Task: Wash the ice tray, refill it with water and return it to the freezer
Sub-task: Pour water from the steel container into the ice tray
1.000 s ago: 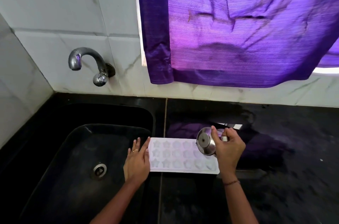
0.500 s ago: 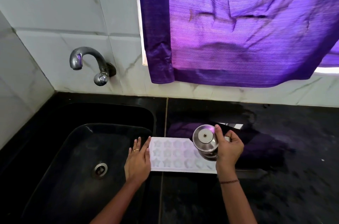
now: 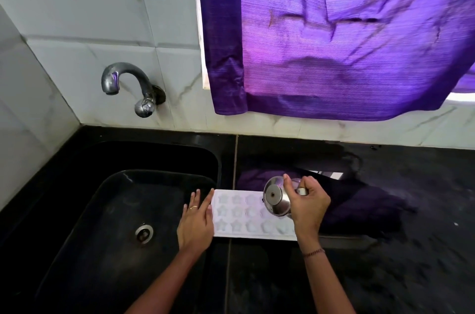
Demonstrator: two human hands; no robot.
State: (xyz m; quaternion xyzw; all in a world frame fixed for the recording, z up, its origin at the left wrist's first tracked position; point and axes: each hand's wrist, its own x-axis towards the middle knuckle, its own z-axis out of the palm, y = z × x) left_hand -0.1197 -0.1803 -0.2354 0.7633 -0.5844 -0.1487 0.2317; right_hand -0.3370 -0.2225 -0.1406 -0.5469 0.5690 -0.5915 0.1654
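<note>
A white ice tray [image 3: 239, 216] with star-shaped cells lies flat on the black counter, just right of the sink. My left hand [image 3: 196, 223] rests with straight fingers against the tray's left end. My right hand [image 3: 308, 207] grips a small steel cup [image 3: 276, 198], tipped on its side over the right part of the tray, its round base facing left toward the camera. The cup and hand hide the tray's right cells.
A black sink [image 3: 115, 210] with a metal drain [image 3: 144, 234] lies to the left, under a chrome wall tap [image 3: 128, 84]. A purple curtain [image 3: 334, 43] hangs over the wet black counter [image 3: 411, 236] at the back right.
My right hand has shifted the tipped steel cup slightly left and back over the tray. My left hand has stayed at the tray's left end.
</note>
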